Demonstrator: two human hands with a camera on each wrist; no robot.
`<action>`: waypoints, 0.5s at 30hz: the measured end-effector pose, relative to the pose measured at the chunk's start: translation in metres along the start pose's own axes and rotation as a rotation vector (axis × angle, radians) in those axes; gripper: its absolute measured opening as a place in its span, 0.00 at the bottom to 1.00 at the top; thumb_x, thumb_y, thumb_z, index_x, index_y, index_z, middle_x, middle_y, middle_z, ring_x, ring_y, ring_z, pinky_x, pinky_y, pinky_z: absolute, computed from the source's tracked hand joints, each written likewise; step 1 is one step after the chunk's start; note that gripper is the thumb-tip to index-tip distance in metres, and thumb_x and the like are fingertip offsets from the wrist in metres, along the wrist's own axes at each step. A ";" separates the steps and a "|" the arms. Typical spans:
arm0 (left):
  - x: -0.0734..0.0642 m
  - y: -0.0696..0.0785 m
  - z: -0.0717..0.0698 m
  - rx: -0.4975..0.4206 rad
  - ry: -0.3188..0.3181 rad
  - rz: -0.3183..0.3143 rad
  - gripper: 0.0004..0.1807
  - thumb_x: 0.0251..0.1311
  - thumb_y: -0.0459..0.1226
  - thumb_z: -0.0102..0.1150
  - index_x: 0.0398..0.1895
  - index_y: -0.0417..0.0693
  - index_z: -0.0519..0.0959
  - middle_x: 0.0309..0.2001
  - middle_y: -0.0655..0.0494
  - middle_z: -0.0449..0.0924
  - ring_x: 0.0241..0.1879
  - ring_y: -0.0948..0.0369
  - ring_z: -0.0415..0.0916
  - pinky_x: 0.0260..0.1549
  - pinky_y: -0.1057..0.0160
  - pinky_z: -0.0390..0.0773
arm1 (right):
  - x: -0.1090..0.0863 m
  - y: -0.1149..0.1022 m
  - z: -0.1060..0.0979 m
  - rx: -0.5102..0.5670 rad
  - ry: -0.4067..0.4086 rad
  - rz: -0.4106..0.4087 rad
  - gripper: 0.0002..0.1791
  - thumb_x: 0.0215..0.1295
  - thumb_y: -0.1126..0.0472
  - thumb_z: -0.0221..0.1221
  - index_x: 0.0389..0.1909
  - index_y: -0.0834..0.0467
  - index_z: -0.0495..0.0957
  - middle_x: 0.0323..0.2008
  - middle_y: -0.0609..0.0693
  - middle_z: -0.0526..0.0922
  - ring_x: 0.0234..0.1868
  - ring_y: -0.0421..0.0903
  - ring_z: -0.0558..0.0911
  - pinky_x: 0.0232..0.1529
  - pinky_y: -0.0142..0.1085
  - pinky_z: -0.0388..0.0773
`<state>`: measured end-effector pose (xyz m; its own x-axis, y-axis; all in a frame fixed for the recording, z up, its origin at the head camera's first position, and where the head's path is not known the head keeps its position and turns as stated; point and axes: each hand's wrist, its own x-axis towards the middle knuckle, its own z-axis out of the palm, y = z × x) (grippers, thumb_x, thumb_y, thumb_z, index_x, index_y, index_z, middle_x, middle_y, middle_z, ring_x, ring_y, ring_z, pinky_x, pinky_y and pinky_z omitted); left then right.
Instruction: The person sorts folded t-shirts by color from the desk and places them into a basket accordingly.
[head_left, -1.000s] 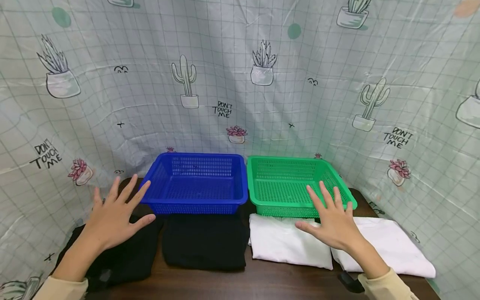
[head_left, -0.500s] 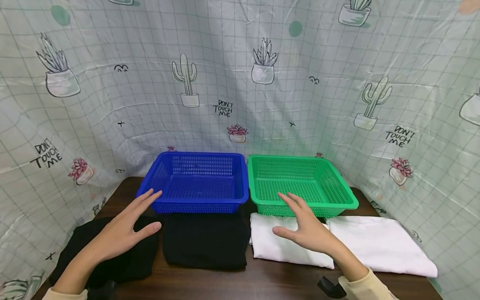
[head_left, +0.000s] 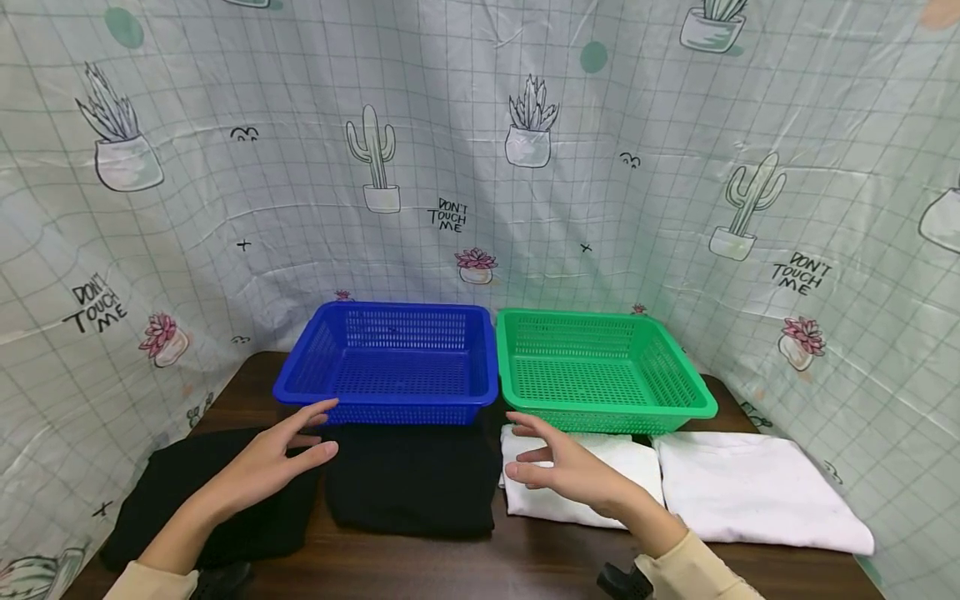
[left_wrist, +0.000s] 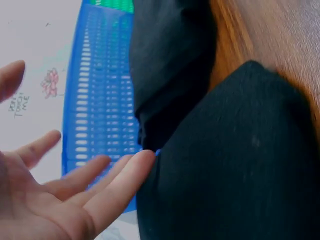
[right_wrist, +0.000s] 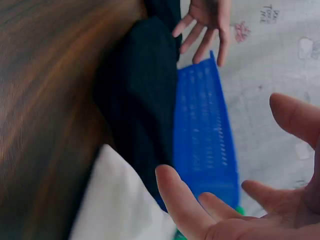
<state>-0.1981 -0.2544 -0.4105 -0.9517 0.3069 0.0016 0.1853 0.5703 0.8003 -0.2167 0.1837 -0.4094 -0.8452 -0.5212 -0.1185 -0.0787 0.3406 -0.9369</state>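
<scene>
My left hand (head_left: 266,462) hovers over the left folded black cloth (head_left: 225,525), its fingers loosely extended and holding nothing. A second folded black cloth (head_left: 412,483) lies to the right of it, in front of the blue basket (head_left: 386,412). My right hand (head_left: 573,475), fingers relaxed and thumb apart, is above a folded white cloth (head_left: 626,462) and covers part of it. Another folded white cloth (head_left: 757,492) lies further right. Behind the white cloths stands a green basket (head_left: 600,421). In the left wrist view, the fingers (left_wrist: 125,185) overlap the edge of the near black cloth (left_wrist: 240,165).
Both baskets stand side by side at the back of the dark wooden table (head_left: 420,571). A patterned curtain (head_left: 300,183) hangs close behind and along both sides. Dark wrist devices (head_left: 622,581) sit under the sleeves.
Both hands have lowered and turned from spread, palms-down poses to sideways ones. The right hand has moved left and the left hand slightly right. Cloths and baskets stay put.
</scene>
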 end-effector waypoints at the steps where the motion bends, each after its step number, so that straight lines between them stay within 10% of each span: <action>1: 0.002 -0.001 0.001 -0.026 -0.018 -0.030 0.41 0.78 0.52 0.59 0.86 0.53 0.55 0.79 0.30 0.59 0.69 0.36 0.74 0.55 0.41 0.83 | 0.004 0.001 0.003 0.051 -0.018 0.018 0.45 0.75 0.51 0.67 0.85 0.52 0.54 0.81 0.64 0.58 0.70 0.62 0.76 0.60 0.52 0.83; 7: 0.010 -0.007 0.008 -0.171 -0.095 -0.153 0.44 0.78 0.52 0.59 0.87 0.50 0.50 0.79 0.25 0.54 0.70 0.34 0.71 0.57 0.46 0.84 | 0.021 0.008 0.015 0.265 -0.074 0.127 0.49 0.76 0.54 0.65 0.86 0.57 0.46 0.78 0.72 0.56 0.69 0.67 0.76 0.57 0.57 0.84; 15: 0.018 -0.008 0.012 -0.247 -0.153 -0.230 0.44 0.79 0.49 0.58 0.87 0.44 0.48 0.76 0.21 0.56 0.72 0.30 0.65 0.58 0.42 0.82 | 0.033 0.015 0.030 0.255 -0.062 0.208 0.53 0.73 0.54 0.67 0.87 0.57 0.43 0.77 0.76 0.55 0.67 0.68 0.76 0.55 0.59 0.85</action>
<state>-0.2137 -0.2447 -0.4240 -0.9108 0.3130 -0.2693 -0.1110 0.4425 0.8899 -0.2298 0.1487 -0.4375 -0.7949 -0.5100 -0.3287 0.2339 0.2423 -0.9416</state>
